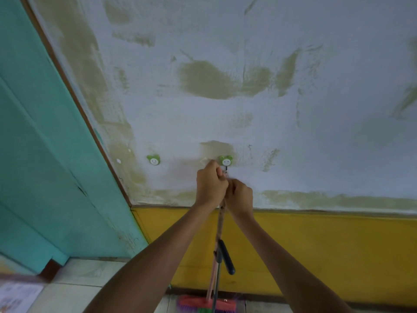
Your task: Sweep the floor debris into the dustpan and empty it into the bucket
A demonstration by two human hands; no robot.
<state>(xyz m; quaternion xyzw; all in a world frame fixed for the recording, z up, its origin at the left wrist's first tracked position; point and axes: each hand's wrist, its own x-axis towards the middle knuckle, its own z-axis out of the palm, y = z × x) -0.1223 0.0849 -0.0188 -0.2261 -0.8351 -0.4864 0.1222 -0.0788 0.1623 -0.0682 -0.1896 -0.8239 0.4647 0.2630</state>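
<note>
A broom hangs against the wall, its handle (220,224) running straight down from a green smiley wall hook (226,161). Its colourful head (206,304) with a red block and purple and green bristles reaches the floor at the bottom edge. Both hands are raised to the top of the handle just under the hook. My left hand (210,185) is closed around the handle's top end. My right hand (239,196) grips the handle beside and slightly below it. A dark blue handle (226,257), apparently the dustpan's, hangs alongside the broom; the pan itself is hidden.
A second green smiley hook (154,159) is on the wall to the left, with nothing on it. A teal door (38,154) fills the left side. The wall is pale above and yellow (316,249) below. Tiled floor (74,288) shows at lower left.
</note>
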